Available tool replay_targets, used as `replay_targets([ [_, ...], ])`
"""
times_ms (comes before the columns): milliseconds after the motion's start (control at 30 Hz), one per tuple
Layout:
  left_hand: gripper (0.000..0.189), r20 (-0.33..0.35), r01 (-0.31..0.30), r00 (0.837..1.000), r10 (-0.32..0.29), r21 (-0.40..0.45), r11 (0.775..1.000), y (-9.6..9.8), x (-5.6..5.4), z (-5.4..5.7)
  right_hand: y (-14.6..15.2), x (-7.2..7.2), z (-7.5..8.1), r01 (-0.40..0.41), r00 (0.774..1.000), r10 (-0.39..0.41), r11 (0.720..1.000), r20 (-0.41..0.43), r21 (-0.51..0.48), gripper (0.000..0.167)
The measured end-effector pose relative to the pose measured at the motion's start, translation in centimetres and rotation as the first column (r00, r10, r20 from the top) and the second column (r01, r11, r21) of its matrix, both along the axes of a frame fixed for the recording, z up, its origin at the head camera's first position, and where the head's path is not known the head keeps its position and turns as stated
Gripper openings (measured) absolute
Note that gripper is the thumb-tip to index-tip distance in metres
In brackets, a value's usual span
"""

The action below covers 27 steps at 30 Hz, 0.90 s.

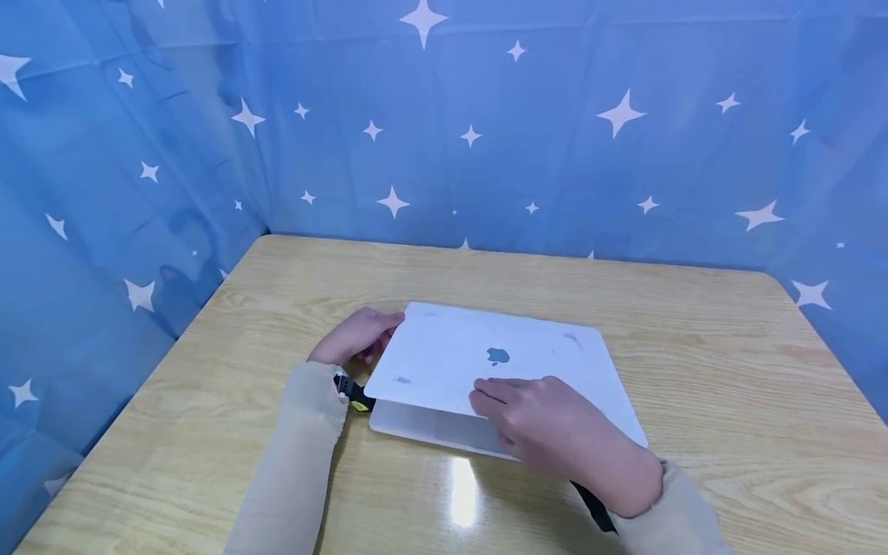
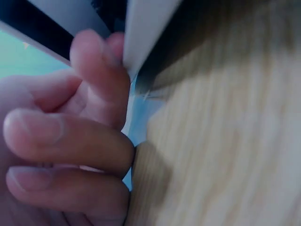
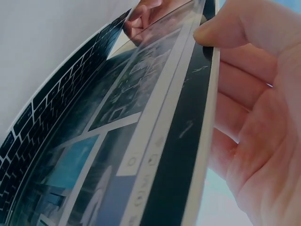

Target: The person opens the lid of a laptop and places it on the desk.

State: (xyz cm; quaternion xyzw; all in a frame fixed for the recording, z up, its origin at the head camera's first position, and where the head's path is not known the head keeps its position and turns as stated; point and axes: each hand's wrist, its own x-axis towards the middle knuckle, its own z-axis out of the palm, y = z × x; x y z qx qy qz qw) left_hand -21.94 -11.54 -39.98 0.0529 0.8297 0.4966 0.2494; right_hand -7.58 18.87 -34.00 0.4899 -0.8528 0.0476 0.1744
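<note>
A silver laptop (image 1: 444, 347) lies partly open on the table, its lid tilted low over the base. My right hand (image 1: 541, 420) pinches the lid's front edge, with the thumb (image 3: 221, 30) on the dark screen border and the fingers spread behind the lid. In the right wrist view the lit screen (image 3: 80, 165) faces the black keyboard (image 3: 56, 106). At the laptop's left rear corner, my left hand (image 1: 361, 335) holds the side edge. Its curled fingers (image 2: 70, 136) show beside the pale base edge (image 2: 146, 33) in the left wrist view.
The wooden table (image 1: 728, 370) extends on all sides of the laptop. A blue curtain (image 1: 555, 154) with white stars hangs behind it and along its left side. A bright reflection shows on the tabletop just in front of the laptop.
</note>
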Motion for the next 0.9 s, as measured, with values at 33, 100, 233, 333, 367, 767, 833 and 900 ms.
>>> replay_targets([
  [33,0.051,0.001,0.0,1.0,0.0,0.002,1.0,0.03,-0.02,0.06,0.07,-0.09,0.08,-0.003,1.0,0.003,1.0,-0.007,-0.006,0.037],
  [100,0.051,0.007,-0.006,1.0,0.007,-0.003,1.0,-0.04,0.04,-0.04,0.1,-0.19,0.07,-0.017,1.0,0.016,0.999,-0.014,-0.027,0.036],
  [233,0.052,-0.015,-0.02,1.0,0.02,-0.017,1.0,0.13,-0.12,-0.09,0.2,-0.3,0.18,-0.025,0.999,0.023,0.998,-0.031,-0.058,0.038],
  [333,0.052,-0.041,-0.024,0.999,0.023,-0.035,0.999,0.31,-0.38,-0.12,0.29,-0.43,0.29,-0.026,0.999,0.023,0.997,-0.041,-0.07,0.042],
  [367,0.051,-0.046,-0.025,0.999,0.023,-0.04,0.999,0.34,-0.44,-0.15,0.33,-0.49,0.3,-0.024,0.999,0.021,0.997,-0.046,-0.071,0.043],
  [767,0.049,-0.055,-0.014,0.998,0.013,-0.02,1.0,-0.03,-0.1,-0.43,0.77,-0.55,0.52,-0.058,0.99,0.041,0.99,-0.132,-0.127,0.054],
  [833,0.051,-0.059,-0.001,0.998,0.0,-0.008,1.0,-0.06,-0.05,-0.43,0.91,-0.63,0.62,-0.065,0.989,0.047,0.989,-0.14,-0.13,0.056],
  [900,0.055,-0.072,0.026,0.997,-0.026,0.005,1.0,-0.26,-0.3,-0.7,1.02,-0.71,0.71,-0.069,0.988,0.05,0.989,-0.146,-0.133,0.057],
])
